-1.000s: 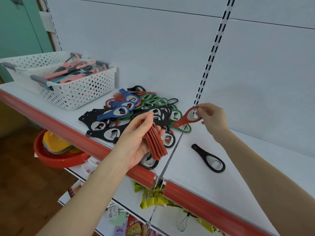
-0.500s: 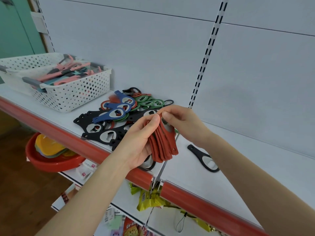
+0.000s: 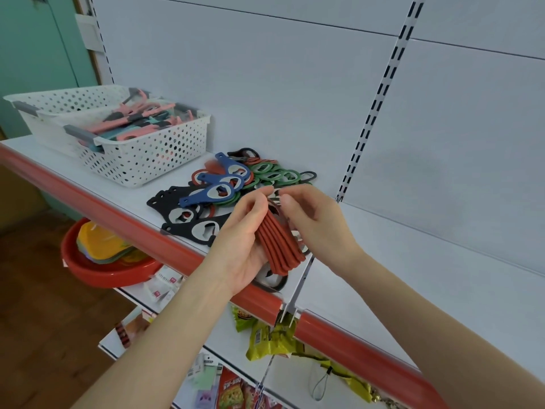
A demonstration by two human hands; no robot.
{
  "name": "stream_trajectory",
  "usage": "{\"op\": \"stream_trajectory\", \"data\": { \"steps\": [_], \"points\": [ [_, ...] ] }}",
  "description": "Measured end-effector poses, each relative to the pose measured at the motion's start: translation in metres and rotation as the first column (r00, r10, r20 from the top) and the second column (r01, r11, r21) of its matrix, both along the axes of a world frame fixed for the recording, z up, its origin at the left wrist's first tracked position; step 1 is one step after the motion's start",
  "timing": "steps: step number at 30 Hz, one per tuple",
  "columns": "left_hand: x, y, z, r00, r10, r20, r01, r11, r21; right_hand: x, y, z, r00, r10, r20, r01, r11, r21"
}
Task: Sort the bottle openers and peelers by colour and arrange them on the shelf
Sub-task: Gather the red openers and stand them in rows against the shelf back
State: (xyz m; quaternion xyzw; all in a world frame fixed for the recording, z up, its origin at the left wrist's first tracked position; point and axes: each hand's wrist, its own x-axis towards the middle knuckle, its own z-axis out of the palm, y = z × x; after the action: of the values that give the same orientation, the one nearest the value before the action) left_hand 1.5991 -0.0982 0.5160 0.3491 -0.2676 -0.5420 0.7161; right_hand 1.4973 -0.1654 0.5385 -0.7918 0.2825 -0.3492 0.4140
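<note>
Red bottle openers (image 3: 280, 246): we hold a bundle of them, handles down, in the left hand (image 3: 241, 246), w/ fingers & thumb wrapped round the stack just above the front edge of the shelf (image 3: 427, 276). Our right hand (image 3: 312, 225) meets the top of the same bundle, fingertips pinching the head ends. We can't tell whether it is squaring the stack or adding one more. Neither hand is free.

Progress, as we judge it: early on. One colour is mostly gathered in hand but not yet laid down as a group, & no finished colour row is visible to us on the shelf.

Just behind the hands lies the unsorted heap: black openers (image 3: 188, 219) nearest the front edge, blue openers (image 3: 218, 191) on top of them, green openers (image 3: 274, 175) toward the back wall. Some red pieces (image 3: 210, 166) show under the blue ones, so red prob. isn't fully picked out either.

Further left, a white basket (image 3: 141, 160) holds the peelers (image 3: 138, 122), pink & teal mixed together w/ darker bits, i.e. not split by colour as far as we see. A second basket (image 3: 32, 113) sits behind it; its contents aren't clear to us.

Left to do, in our view: finish & set down red, then separate black, blue & green, then sort the peelers & line up every group on the shelf.
</note>
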Motion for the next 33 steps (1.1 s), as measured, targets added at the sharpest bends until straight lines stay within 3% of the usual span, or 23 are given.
{"op": "stream_trajectory", "data": {
  "steps": [2,4,6,8,14,21,30,33],
  "points": [
    [0.002,-0.001,-0.001,0.996,0.083,-0.03,-0.083,0.997,0.006,-0.005,0.007,0.0,0.993,-0.115,-0.04,0.119,0.987,0.113],
    [0.003,-0.002,-0.001,0.986,0.161,-0.053,-0.161,0.987,0.006,-0.012,0.013,0.0,0.99,-0.102,-0.101,0.13,0.938,0.32],
    [0.001,-0.003,0.001,0.972,0.215,-0.099,-0.217,0.976,-0.01,-0.015,0.021,0.002,0.996,0.053,-0.066,-0.003,0.804,0.595],
    [-0.001,-0.004,0.003,0.964,0.235,-0.126,-0.24,0.97,-0.028,-0.016,0.028,0.004,0.991,0.119,0.068,-0.128,0.629,0.766],
    [-0.007,-0.004,0.006,0.981,0.174,-0.083,-0.179,0.982,-0.067,-0.028,0.029,0.004,0.975,0.04,0.218,-0.211,0.474,0.855],
    [-0.025,-0.01,-0.007,0.97,0.053,0.235,-0.044,0.998,-0.044,-0.071,0.027,-0.003,0.986,-0.08,0.147,-0.062,0.639,0.767],
    [-0.08,-0.02,0.014,0.996,-0.086,0.0,0.086,0.994,-0.071,-0.126,0.02,0.003,0.978,-0.094,0.188,-0.082,0.655,0.751],
    [-0.099,-0.024,0.02,0.995,-0.086,0.047,0.089,0.993,-0.076,-0.147,0.016,0.009,0.981,-0.061,0.182,-0.079,0.734,0.675]
  ]
}}
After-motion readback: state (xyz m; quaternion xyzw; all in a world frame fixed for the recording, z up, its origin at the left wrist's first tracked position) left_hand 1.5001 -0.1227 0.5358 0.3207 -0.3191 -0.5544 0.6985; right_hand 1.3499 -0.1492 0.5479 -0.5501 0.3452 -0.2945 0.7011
